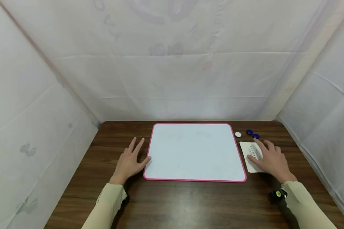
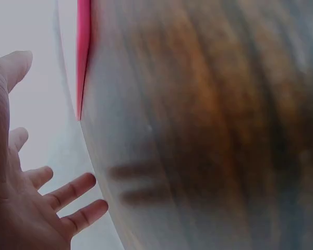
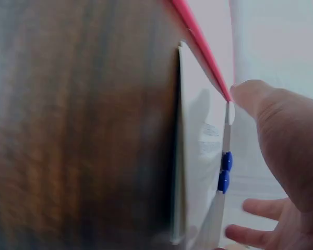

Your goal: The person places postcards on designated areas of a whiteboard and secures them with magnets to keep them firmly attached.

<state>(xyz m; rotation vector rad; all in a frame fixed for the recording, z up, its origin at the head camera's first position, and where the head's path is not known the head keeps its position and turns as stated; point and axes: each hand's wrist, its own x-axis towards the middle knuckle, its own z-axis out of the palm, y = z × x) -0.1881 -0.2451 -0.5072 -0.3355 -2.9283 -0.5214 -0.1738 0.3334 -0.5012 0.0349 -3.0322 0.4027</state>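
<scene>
A whiteboard [image 1: 193, 152] with a pink rim lies flat on the dark wooden table. At its left edge, my left hand [image 1: 129, 162] has its fingers spread, the thumb tip overlapping the rim in the head view. My right hand [image 1: 270, 159] hovers over a stack of white printed cards [image 1: 247, 160] at the board's right, fingers spread and nothing gripped. Part of the stack is hidden under that hand. In the right wrist view, the cards [image 3: 201, 140] show as a low stack with the thumb above them. Behind the stack sit a white round magnet [image 1: 238, 134] and two blue round ones [image 1: 252, 134].
The wooden table [image 1: 183, 203] reaches back to a pale sheet [image 1: 175, 86] hung behind it. More sheeting stands along the left and right sides. A black watch-like device [image 1: 278, 194] is on the right wrist.
</scene>
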